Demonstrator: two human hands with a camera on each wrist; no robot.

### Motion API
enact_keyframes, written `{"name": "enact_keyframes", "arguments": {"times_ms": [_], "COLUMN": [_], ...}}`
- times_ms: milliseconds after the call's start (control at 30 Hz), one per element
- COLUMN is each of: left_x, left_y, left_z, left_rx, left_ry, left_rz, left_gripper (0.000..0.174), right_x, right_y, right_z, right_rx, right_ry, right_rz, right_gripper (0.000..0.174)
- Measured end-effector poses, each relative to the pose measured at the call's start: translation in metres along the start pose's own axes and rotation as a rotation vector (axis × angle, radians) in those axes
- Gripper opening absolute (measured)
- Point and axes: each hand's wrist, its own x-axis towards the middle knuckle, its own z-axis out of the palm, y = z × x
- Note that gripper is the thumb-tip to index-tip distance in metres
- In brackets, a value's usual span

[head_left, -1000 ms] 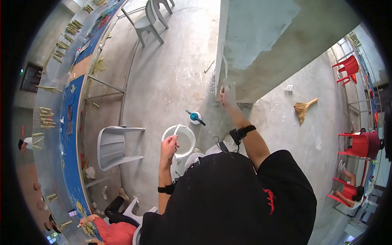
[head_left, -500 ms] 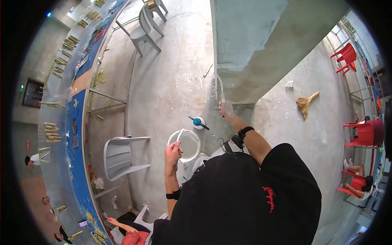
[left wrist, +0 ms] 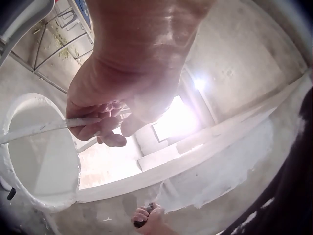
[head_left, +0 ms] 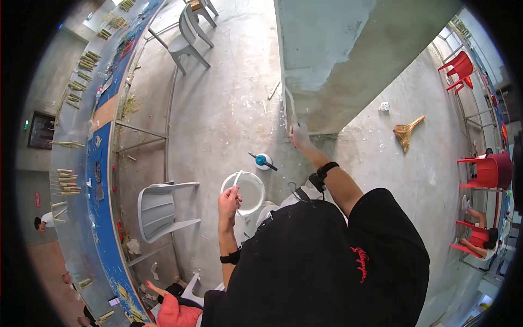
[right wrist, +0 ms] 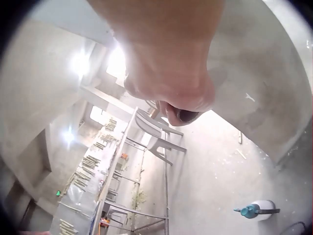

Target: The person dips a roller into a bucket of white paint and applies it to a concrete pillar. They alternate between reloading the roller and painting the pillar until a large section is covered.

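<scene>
My left hand (head_left: 229,201) grips the pale strip handle (left wrist: 49,127) of a white bucket (head_left: 263,192), which hangs low in front of me and has smooth whitish material inside. With my right hand (head_left: 299,135) I hold a trowel-like tool (head_left: 290,101) by its dark handle (left wrist: 140,223). Its thin pale blade lies near the left edge of a large grey wall block (head_left: 370,71). A lighter coat (head_left: 329,41) covers the block's upper left part, ending in a ragged edge. The right fingertips are mostly hidden in the right wrist view.
A spray bottle (head_left: 262,161) with a teal top stands on the floor just beyond the bucket. Grey chairs (head_left: 163,212) stand left beside a long blue-topped table (head_left: 103,185). A straw hand broom (head_left: 406,133) lies right. A person in red (head_left: 177,312) sits at lower left.
My right hand and the tool have come a little nearer to me along the block, mostly in the first half second. The left hand still holds the bucket's handle; the head view has shifted slightly.
</scene>
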Motion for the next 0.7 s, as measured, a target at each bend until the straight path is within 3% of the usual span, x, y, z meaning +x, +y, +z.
{"name": "enact_keyframes", "arguments": {"times_ms": [33,100,233,300,433,500,533,600,700], "left_x": [0.0,0.0,0.002,0.003,0.01,0.007,0.007,0.007,0.013], "left_y": [0.0,0.0,-0.002,-0.001,0.004,0.008,0.009,0.01,0.012], "left_z": [0.001,0.001,0.001,0.0,0.004,0.01,0.011,0.014,0.022], "left_rx": [0.0,0.028,0.038,0.034,0.071,0.09,0.096,0.074,0.071], "left_ry": [0.0,-0.003,0.001,-0.031,-0.037,-0.045,-0.056,-0.046,-0.061], "left_rz": [0.002,0.009,-0.001,0.026,0.006,0.013,0.016,-0.006,0.002], "left_gripper": [0.025,0.025,0.024,0.024,0.025,0.026,0.026,0.025,0.025], "right_x": [-0.001,-0.001,0.009,0.005,-0.011,-0.024,-0.03,-0.041,-0.047], "right_y": [0.007,0.02,0.044,0.043,0.01,-0.016,-0.031,-0.063,-0.101], "right_z": [-0.005,-0.017,-0.028,-0.027,-0.024,-0.025,-0.028,-0.04,-0.061], "right_rx": [0.001,0.021,0.02,0.053,0.023,-0.025,-0.021,0.01,0.065], "right_ry": [-0.001,-0.006,-0.01,0.035,0.049,0.061,0.072,0.043,0.046], "right_rz": [-0.002,0.242,0.385,0.391,0.346,0.133,0.128,0.089,0.001], "right_gripper": [0.05,0.049,0.061,0.048,0.046,0.057,0.057,0.046,0.047]}}
